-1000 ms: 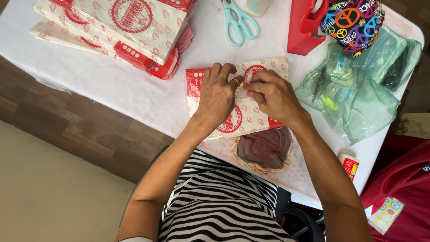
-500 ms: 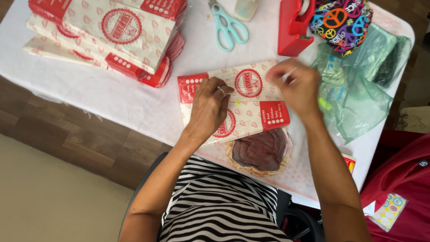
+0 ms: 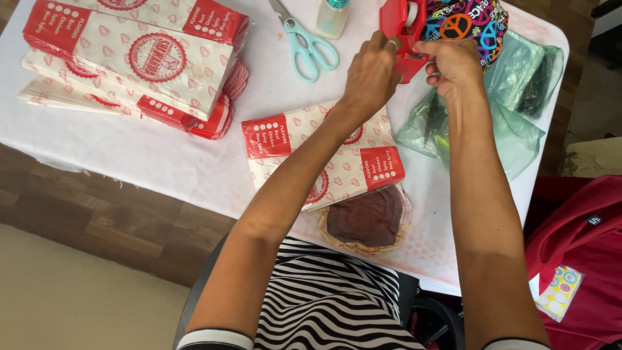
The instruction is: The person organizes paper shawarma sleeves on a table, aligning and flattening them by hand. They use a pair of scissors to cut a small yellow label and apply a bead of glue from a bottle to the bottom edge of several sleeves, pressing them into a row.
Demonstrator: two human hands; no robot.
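Note:
My left hand [image 3: 370, 72] rests on the near side of a red tape dispenser [image 3: 400, 32] at the far edge of the white table [image 3: 181, 162]. My right hand [image 3: 453, 63] is at the dispenser's right side, fingers pinched close to it; whether tape is between them cannot be made out. Below my arms lies a folded red-and-white paper wrapper packet [image 3: 324, 155], untouched by either hand. A round dark flatbread on a woven tray [image 3: 364, 220] sits at the table's near edge.
A stack of red-and-white paper wrappers [image 3: 129, 58] lies at the left. Light blue scissors [image 3: 310, 44] and a small bottle [image 3: 332, 16] are at the back. Green plastic bags [image 3: 512, 104] and a colourful patterned pouch [image 3: 466, 19] sit at the right. A red bag [image 3: 576, 259] is beside the table.
Both hands left the folded wrapper packet and moved up to the red tape dispenser: first the right hand, then the left. The packet stays on the table.

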